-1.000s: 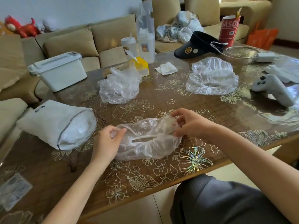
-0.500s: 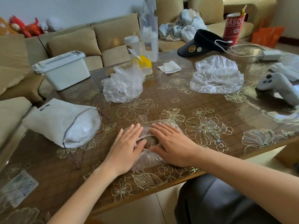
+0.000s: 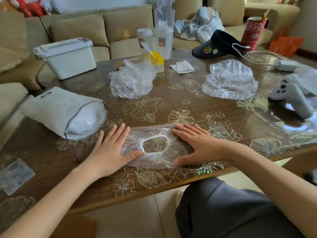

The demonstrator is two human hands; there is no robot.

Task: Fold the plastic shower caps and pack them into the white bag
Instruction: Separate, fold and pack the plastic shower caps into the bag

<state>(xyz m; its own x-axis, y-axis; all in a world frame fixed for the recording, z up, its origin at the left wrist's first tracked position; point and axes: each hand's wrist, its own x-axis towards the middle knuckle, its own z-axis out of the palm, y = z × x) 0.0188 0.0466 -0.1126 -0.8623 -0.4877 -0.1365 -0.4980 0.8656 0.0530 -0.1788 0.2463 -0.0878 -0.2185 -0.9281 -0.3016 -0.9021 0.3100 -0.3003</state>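
Observation:
A clear plastic shower cap (image 3: 155, 161) lies flattened on the table near the front edge, its elastic opening facing up. My left hand (image 3: 112, 150) presses its left side with straight fingers. My right hand (image 3: 195, 145) presses its right side, fingers flat. The white bag (image 3: 56, 109) lies on its side to the left, mouth toward the cap, with clear plastic inside. A crumpled cap (image 3: 132, 81) sits in the middle of the table. Another spread cap (image 3: 229, 80) lies at the right.
A white lidded box (image 3: 66, 55) stands at the back left. A yellow tissue box (image 3: 157, 61), bottles, a black visor (image 3: 217, 44), a red cup (image 3: 253, 31) and a charger cable line the back. A grey controller (image 3: 291, 98) lies at the right.
The cap was held up and pinched by both hands, then laid down and pressed together. Now the hands have slid apart, spreading it flat with the opening showing.

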